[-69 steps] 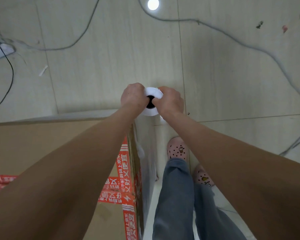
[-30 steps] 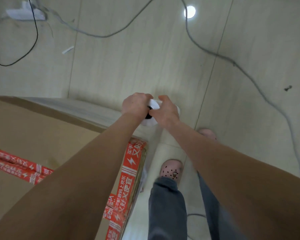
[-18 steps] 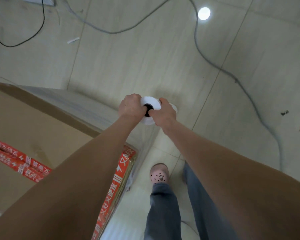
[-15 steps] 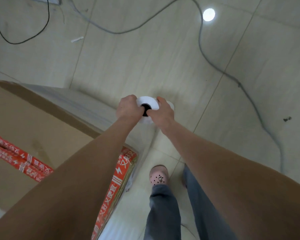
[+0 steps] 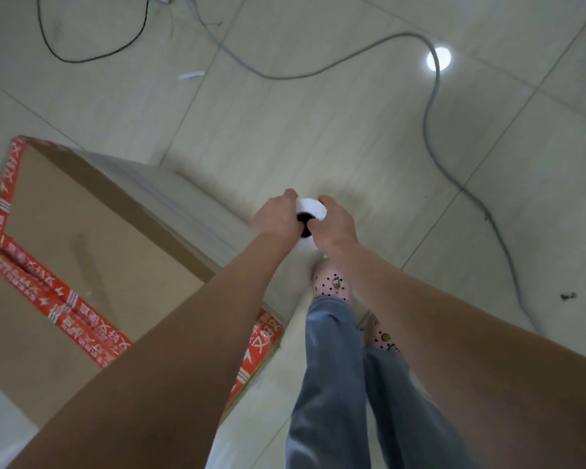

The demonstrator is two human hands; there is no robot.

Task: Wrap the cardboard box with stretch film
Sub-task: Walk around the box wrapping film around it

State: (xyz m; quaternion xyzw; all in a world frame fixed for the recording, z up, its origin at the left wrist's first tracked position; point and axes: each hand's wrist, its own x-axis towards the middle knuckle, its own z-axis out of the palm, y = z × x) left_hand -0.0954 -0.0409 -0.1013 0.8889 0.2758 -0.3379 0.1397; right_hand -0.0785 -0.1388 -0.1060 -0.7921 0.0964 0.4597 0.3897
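A large cardboard box (image 5: pixel 82 238) with red printed tape stands on the floor at the left. Its far side shows a pale, glossy sheet of stretch film (image 5: pixel 183 204) that runs to the roll. The white stretch film roll (image 5: pixel 311 208), seen end-on with a dark core, is held upright beyond the box's right corner. My left hand (image 5: pixel 275 216) grips its left side and my right hand (image 5: pixel 335 226) grips its right side. The lower part of the roll is hidden behind my hands.
A grey cable (image 5: pixel 433 123) snakes across the tiled floor at the right and a black cable (image 5: pixel 92 57) loops at the top left. My feet in pink clogs (image 5: pixel 332 282) and jeans are below the roll. Small scraps (image 5: pixel 568 296) lie at the right.
I have stepped around the box's corner with the roll in both hands. The box has swung left and lower in view, and more of its film-covered far side shows.
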